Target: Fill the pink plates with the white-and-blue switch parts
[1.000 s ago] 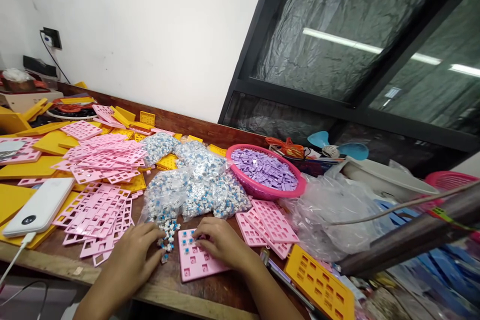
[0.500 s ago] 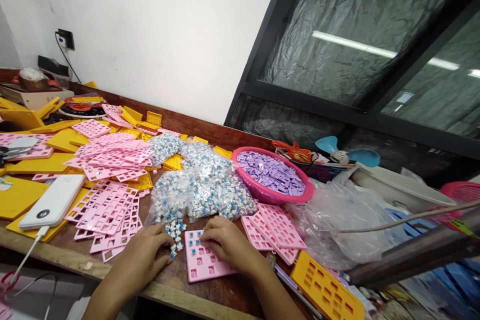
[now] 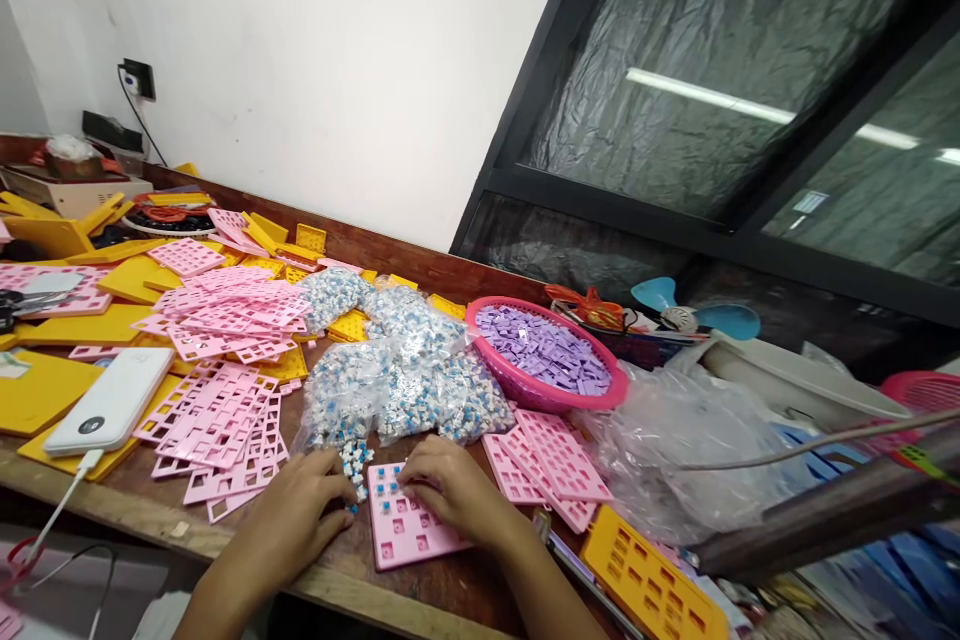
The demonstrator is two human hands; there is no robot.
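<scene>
A pink plate with square holes (image 3: 431, 548) lies flat near the table's front edge. Several blue-and-white key switches (image 3: 387, 490) sit in holes at its upper left. My right hand (image 3: 442, 485) rests over the plate's upper part with bent fingers drawn together; whatever is under the fingertips is hidden. To the left, my left hand (image 3: 311, 505) has thumb and forefinger closed around a small blue-and-white key switch (image 3: 352, 509). Just beyond it, loose key switches (image 3: 356, 465) spill in a small heap from clear plastic bags (image 3: 405, 380) full of them.
Stacked pink plates (image 3: 225, 420) and a white power bank (image 3: 112, 400) with a cable lie on the left, among yellow panels (image 3: 49, 390). A pink basket (image 3: 491, 365) holds purple pieces. On the right are more pink plates (image 3: 562, 460), a yellow plate (image 3: 652, 575) and crumpled plastic (image 3: 690, 450).
My left hand has shifted slightly right, closer to the plate, with a switch at its fingertips. My right hand stays over the plate's upper part. The view has moved a little.
</scene>
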